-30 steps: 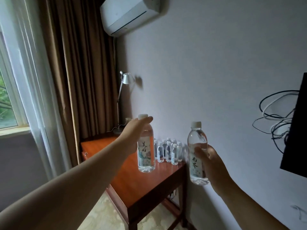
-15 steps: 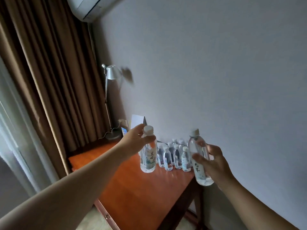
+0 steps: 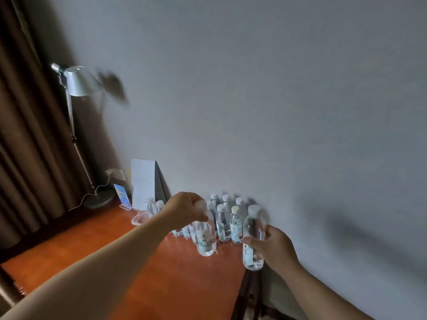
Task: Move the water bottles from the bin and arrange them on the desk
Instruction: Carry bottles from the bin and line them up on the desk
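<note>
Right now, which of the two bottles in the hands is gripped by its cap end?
The bottle in the left hand: fingers wrap its cap and neck. The right hand holds the other bottle around its body.

Dark characters mark the labels of both held bottles (image 3: 205,236) (image 3: 251,248), too blurred to read.

grey wall (image 3: 277,88), brown curtain (image 3: 27,135), lamp (image 3: 80,82)

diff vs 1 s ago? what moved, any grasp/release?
Both hands carried their bottles forward to the desk. The left hand still grips the left bottle by its cap end, now low beside the standing bottles. The right hand still holds the right bottle at the desk's right edge. Nothing released; the standing bottles are unchanged.
</note>
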